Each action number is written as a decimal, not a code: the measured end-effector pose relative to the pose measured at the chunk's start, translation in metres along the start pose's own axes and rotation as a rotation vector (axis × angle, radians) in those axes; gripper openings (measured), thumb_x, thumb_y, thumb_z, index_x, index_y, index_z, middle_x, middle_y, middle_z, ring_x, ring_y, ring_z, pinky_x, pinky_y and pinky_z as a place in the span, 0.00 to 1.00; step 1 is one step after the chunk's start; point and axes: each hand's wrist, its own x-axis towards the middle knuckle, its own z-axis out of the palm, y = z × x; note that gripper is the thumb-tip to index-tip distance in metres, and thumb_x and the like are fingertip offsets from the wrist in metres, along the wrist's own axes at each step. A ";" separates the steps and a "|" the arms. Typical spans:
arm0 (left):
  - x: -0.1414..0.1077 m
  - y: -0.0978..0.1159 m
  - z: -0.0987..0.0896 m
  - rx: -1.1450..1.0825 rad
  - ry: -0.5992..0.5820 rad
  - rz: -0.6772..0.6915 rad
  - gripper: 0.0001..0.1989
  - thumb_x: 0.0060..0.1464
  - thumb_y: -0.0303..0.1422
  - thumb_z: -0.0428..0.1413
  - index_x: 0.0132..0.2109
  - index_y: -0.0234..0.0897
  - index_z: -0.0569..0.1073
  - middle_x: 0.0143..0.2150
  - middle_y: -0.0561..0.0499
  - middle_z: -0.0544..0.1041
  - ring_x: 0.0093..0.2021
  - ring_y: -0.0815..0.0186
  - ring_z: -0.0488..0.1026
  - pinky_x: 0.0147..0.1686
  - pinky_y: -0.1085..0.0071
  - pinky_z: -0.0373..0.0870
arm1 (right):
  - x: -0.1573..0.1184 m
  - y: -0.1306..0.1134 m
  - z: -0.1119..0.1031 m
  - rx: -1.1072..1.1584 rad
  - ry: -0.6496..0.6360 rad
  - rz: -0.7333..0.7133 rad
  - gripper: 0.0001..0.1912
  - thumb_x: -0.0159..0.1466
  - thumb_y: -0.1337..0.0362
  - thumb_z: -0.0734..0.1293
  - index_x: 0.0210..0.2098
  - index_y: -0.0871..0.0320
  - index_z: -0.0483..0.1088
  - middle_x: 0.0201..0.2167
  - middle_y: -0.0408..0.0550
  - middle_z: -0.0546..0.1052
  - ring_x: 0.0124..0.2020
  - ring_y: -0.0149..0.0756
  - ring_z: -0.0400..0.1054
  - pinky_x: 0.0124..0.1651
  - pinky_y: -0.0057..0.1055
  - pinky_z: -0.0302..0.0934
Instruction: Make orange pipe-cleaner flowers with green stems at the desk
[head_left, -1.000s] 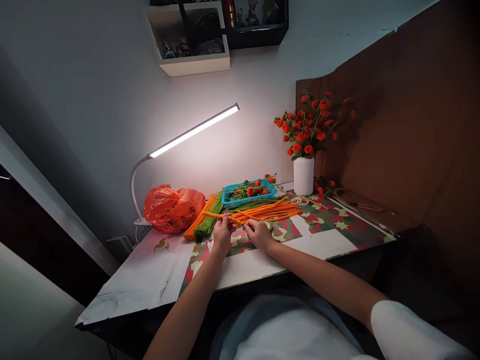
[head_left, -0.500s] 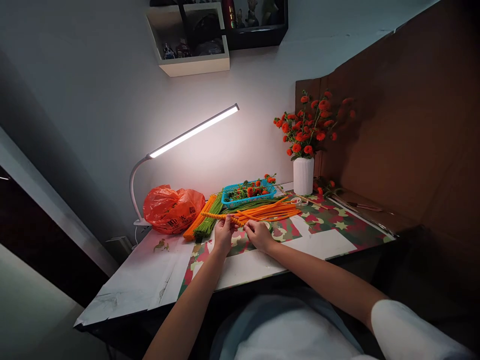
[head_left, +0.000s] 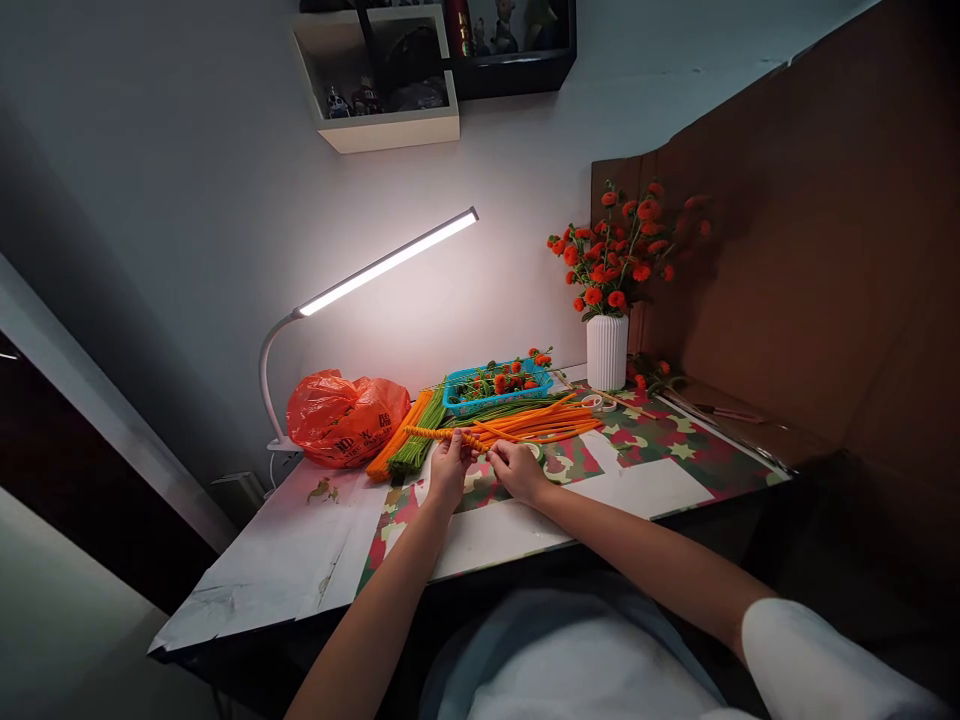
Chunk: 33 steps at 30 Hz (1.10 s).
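Observation:
An orange coiled strip (head_left: 431,433) slants above the table between my hands. My left hand (head_left: 450,468) is closed on its middle part, thumb on top. At the strip's right end my right hand (head_left: 516,470) is pinched, its fingertips pressed together on that end. Behind my hands lie loose orange stems (head_left: 555,422). To the left are a bundle of green stems (head_left: 414,452) and a bundle of orange ones (head_left: 388,462). A roll of tape, partly hidden, sits just beyond my right hand.
A blue basket (head_left: 469,404) holds small orange flowers. A red plastic bag (head_left: 345,420) and a lit lamp (head_left: 390,262) stand left. At the back right is a white vase (head_left: 607,352) of orange flowers, beside a cardboard panel (head_left: 787,260).
The left end of the coiled strip has shifted very slightly. Both hands stay in nearly the same place and keep their grip.

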 end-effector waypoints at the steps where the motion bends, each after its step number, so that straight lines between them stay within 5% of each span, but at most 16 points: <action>1: 0.000 0.000 0.000 0.000 0.000 0.003 0.18 0.43 0.41 0.65 0.34 0.31 0.72 0.27 0.51 0.76 0.19 0.74 0.68 0.23 0.76 0.66 | 0.000 0.000 0.000 0.002 -0.003 -0.002 0.10 0.62 0.67 0.60 0.25 0.58 0.68 0.16 0.39 0.66 0.20 0.29 0.58 0.27 0.26 0.48; 33: 0.000 -0.003 0.001 0.082 0.030 -0.001 0.20 0.41 0.44 0.64 0.32 0.32 0.71 0.26 0.50 0.76 0.20 0.73 0.68 0.20 0.77 0.63 | -0.001 0.001 0.001 0.028 -0.013 0.001 0.11 0.62 0.67 0.60 0.24 0.58 0.67 0.16 0.39 0.66 0.20 0.29 0.57 0.26 0.26 0.48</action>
